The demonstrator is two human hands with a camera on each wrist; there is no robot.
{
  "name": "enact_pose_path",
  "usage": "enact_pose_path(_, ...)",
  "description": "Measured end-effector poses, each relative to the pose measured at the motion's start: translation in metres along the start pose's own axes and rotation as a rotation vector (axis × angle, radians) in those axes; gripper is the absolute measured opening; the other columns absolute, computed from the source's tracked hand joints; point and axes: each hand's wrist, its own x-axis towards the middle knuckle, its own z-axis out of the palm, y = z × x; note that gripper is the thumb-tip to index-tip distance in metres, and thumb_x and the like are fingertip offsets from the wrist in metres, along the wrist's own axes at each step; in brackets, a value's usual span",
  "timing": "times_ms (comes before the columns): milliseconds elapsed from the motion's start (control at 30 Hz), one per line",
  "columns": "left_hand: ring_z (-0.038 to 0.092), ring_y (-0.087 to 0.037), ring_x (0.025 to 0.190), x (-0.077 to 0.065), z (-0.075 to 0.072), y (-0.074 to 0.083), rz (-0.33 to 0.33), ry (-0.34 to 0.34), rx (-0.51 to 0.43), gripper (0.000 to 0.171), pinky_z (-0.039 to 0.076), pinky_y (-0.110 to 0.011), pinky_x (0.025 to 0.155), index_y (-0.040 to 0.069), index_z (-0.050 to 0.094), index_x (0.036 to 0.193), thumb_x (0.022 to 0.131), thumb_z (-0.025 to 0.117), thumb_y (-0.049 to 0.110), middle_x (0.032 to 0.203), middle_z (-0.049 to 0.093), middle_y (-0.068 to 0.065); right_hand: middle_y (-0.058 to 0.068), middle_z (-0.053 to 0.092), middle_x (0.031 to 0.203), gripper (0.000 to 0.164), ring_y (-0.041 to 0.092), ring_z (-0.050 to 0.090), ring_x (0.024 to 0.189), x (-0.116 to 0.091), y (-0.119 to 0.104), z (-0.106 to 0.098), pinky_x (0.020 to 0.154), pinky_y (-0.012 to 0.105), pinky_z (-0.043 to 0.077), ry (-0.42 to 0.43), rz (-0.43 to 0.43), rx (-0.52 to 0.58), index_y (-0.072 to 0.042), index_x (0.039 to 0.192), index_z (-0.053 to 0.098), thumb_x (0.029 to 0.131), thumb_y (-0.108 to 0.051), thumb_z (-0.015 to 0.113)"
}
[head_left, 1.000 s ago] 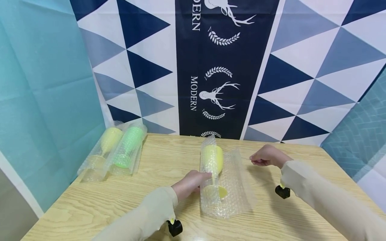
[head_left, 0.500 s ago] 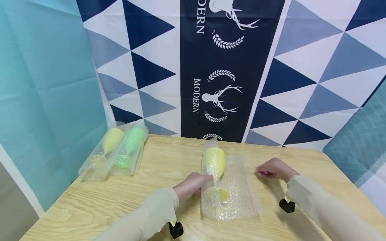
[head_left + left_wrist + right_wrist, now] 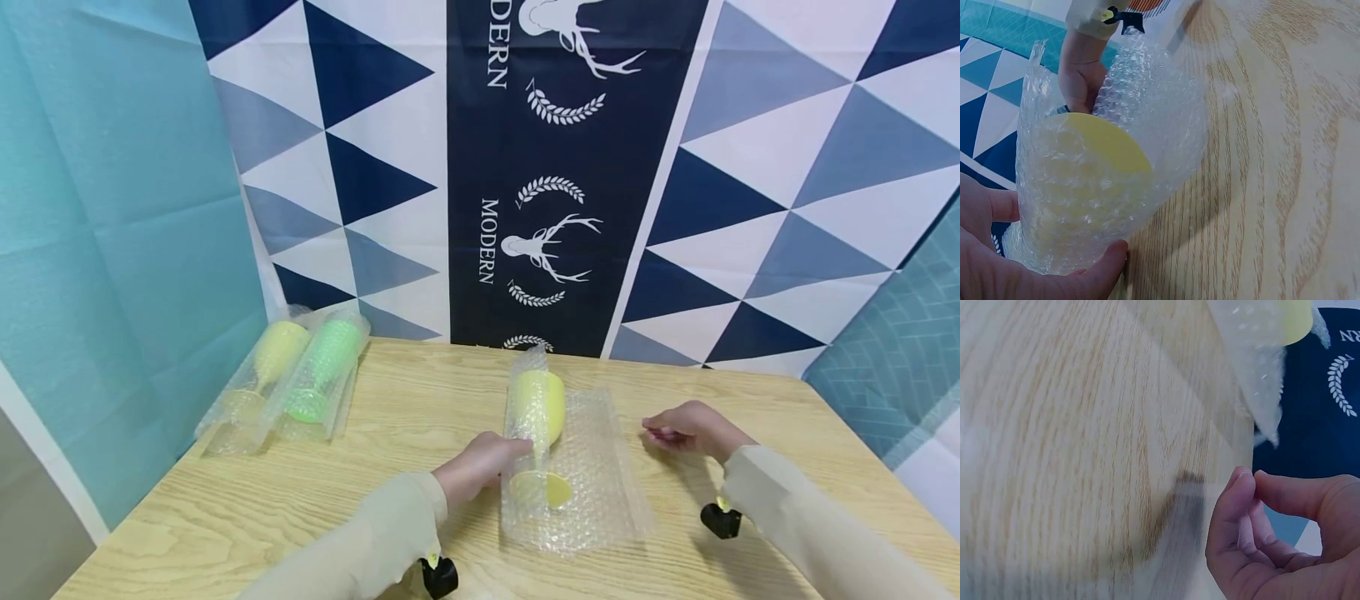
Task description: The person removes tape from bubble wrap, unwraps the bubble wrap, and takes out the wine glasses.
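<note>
A yellow goblet [image 3: 556, 408] lies on a sheet of bubble wrap [image 3: 592, 467], its bowl toward the back wall. One side of the sheet is folded over it, leaving part of the bowl and foot bare. My left hand [image 3: 483, 467] grips the wrapped stem from the left. In the left wrist view, thumb and fingers curl round the bubble wrap below the goblet's yellow foot [image 3: 1113, 140]. My right hand [image 3: 690, 429] hovers to the right of the sheet's loose edge. Its thumb and forefinger tips meet in the right wrist view; nothing clearly shows between them.
At the back left of the wooden table [image 3: 420, 392], a bubble-wrapped yellow goblet [image 3: 279, 350] and a bubble-wrapped green goblet [image 3: 330, 358] lie side by side. A patterned cloth [image 3: 390, 125] hangs behind the table, and a teal cloth [image 3: 135, 208] at the left.
My right hand has drawn back toward me and a little to the right, away from the wall. My left hand keeps its grip on the wrapped goblet, which shifts slightly right in view.
</note>
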Motion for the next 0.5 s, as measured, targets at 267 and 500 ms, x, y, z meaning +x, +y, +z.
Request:
enact_pose_path(267, 0.064, -0.017, 0.094, 0.003, 0.002, -0.003, 0.015, -0.022, -0.022, 0.035, 0.050, -0.043, 0.097, 0.001, 0.062, 0.104, 0.092, 0.056, 0.033, 0.106, 0.066, -0.008, -0.006, 0.068, 0.069, 0.027, -0.001, 0.064, 0.066, -0.007, -0.005, 0.009, 0.067, 0.015, 0.055, -0.146, -0.055, 0.098, -0.011, 0.079, 0.069, 0.098, -0.009, 0.049)
enact_pose_path(500, 0.063, -0.017, 0.097, 0.002, 0.002, -0.001, 0.014, -0.028, -0.036, 0.036, 0.052, -0.042, 0.095, -0.001, 0.062, 0.106, 0.093, 0.056, 0.032, 0.109, 0.065, -0.009, -0.001, 0.071, 0.084, 0.017, 0.005, 0.068, 0.078, -0.020, -0.017, 0.023, 0.075, 0.019, 0.057, -0.220, -0.088, 0.190, -0.006, 0.096, 0.066, 0.099, -0.012, 0.051)
